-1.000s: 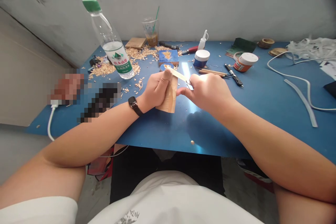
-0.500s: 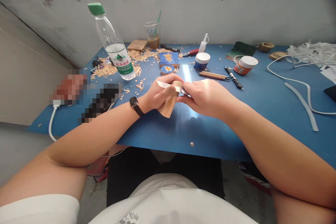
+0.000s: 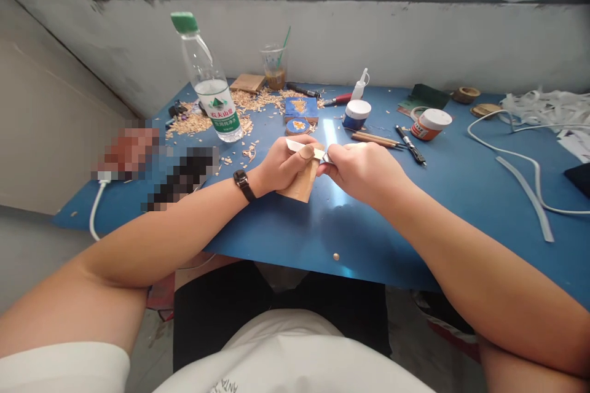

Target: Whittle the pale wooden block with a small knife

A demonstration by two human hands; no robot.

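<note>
A pale wooden block [image 3: 298, 187] tilts above the near middle of the blue table, gripped by my left hand [image 3: 282, 163]. My right hand [image 3: 364, 166] is closed round a knife, whose silvery handle end [image 3: 328, 159] shows just past the fingers. The knife's bright, flat blade [image 3: 295, 147] runs left across the top of the block. My left thumb lies against the blade. Most of the handle is hidden inside my right fist. Just beyond my hands sit a round wood slice [image 3: 297, 127] and a square blue-painted wood piece [image 3: 302, 108], both with orange-and-white patterns.
Wood shavings [image 3: 191, 120] spread round the water bottle [image 3: 219, 107] at the back left. A drink cup [image 3: 275, 70], a blue paint jar [image 3: 356, 115], wooden-handled tools [image 3: 375, 138], a black pen-like knife [image 3: 410, 145] and an orange jar [image 3: 431, 126] stand or lie farther back. A white cable [image 3: 537, 166] curves at right.
The camera view has tipped up slightly. The block has turned so that more of its broad face shows, and my right hand has shifted slightly along with the blade.
</note>
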